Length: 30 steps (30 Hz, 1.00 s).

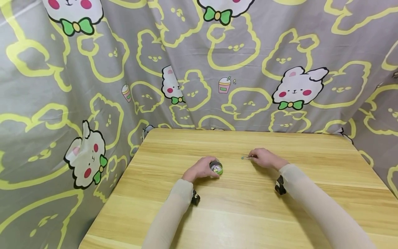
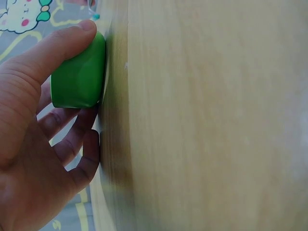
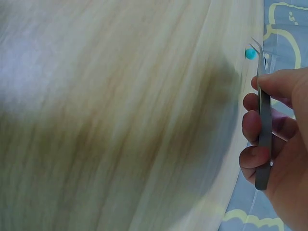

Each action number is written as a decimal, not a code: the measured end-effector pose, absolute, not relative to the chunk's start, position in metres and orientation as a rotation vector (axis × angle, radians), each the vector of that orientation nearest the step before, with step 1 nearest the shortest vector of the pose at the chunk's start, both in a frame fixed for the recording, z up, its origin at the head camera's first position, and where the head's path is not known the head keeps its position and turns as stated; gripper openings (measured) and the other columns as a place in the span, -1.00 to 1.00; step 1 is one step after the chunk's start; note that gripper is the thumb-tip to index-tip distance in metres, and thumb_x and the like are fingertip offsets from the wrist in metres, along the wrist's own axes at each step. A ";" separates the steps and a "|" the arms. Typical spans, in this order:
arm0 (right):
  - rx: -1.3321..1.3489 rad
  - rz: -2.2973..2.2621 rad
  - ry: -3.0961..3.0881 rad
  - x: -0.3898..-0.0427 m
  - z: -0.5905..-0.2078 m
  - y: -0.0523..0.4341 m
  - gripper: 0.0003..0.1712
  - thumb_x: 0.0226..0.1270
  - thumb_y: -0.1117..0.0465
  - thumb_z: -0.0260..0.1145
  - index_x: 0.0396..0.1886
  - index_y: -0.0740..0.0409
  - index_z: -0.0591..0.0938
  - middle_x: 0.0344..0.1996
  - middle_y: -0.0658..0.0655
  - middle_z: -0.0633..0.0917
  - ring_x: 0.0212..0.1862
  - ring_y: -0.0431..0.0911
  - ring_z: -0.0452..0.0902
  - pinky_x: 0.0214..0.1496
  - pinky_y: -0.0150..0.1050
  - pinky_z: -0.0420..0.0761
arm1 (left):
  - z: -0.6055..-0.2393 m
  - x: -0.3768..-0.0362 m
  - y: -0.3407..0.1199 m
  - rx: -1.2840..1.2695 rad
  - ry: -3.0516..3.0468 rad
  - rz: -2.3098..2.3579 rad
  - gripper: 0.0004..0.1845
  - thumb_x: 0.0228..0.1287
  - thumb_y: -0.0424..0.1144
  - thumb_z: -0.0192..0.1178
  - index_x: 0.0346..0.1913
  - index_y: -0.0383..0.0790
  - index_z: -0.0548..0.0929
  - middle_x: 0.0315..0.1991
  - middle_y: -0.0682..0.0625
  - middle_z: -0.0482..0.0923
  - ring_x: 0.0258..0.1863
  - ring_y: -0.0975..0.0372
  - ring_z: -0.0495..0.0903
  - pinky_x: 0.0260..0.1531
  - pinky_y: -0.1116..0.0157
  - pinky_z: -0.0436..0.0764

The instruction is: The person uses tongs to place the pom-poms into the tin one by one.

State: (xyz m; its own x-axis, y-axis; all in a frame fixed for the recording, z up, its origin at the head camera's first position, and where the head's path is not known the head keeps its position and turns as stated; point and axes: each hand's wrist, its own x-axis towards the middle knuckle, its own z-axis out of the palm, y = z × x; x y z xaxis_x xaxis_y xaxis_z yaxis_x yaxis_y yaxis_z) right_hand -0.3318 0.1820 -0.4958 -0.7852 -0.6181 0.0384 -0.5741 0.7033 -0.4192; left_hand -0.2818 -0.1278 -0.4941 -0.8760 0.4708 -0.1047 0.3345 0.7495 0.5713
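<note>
My left hand (image 1: pixel 202 168) grips a small round green tin (image 1: pixel 220 172), thumb on one side and fingers on the other. The tin stands on the table and holds small white, purple and yellowish pieces, too small to tell apart. In the left wrist view its green wall (image 2: pixel 79 79) shows under the thumb. My right hand (image 1: pixel 263 158) pinches metal tweezers (image 3: pixel 264 130) with a thin bent tip. By the tip lies a small teal ball (image 3: pixel 250 53), also seen in the head view as a teal dot (image 1: pixel 242 158); whether they touch, I cannot tell.
A wood-grain table (image 1: pixel 236 214) spreads under both hands. Grey curtains (image 1: pixel 192 45) with yellow outlines and white cartoon animals hang behind it and along both sides. Each wrist bears a small black device, such as the one on the right (image 1: pixel 280 185).
</note>
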 end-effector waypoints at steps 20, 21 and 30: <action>-1.109 -0.631 2.818 -0.328 -0.495 0.186 -0.83 0.33 0.38 0.17 -0.16 0.24 0.65 -0.37 0.03 0.59 -0.40 -0.16 0.41 -0.33 -0.18 0.45 | -0.493 -0.282 -0.128 0.623 2.699 0.822 -0.40 -0.11 -0.05 0.51 0.06 -0.05 0.55 -0.05 0.12 0.52 -0.04 0.27 0.47 0.01 0.30 0.44; -1.115 -0.634 2.818 -0.327 -0.493 0.186 -0.82 0.33 0.38 0.17 -0.15 0.25 0.65 -0.38 0.03 0.58 -0.41 -0.17 0.40 -0.34 -0.19 0.44 | -0.492 -0.282 -0.128 0.624 2.699 0.821 -0.40 -0.11 -0.05 0.51 0.06 -0.05 0.55 -0.05 0.12 0.52 -0.04 0.27 0.47 0.01 0.30 0.44; -1.213 -0.648 2.811 -0.321 -0.480 0.180 -0.83 0.33 0.37 0.18 -0.14 0.22 0.65 -0.39 0.00 0.57 -0.43 -0.21 0.36 -0.37 -0.24 0.41 | -0.494 -0.282 -0.128 0.612 2.695 0.834 -0.38 -0.11 -0.04 0.51 0.08 -0.04 0.54 -0.02 0.11 0.51 -0.02 0.25 0.47 0.02 0.28 0.44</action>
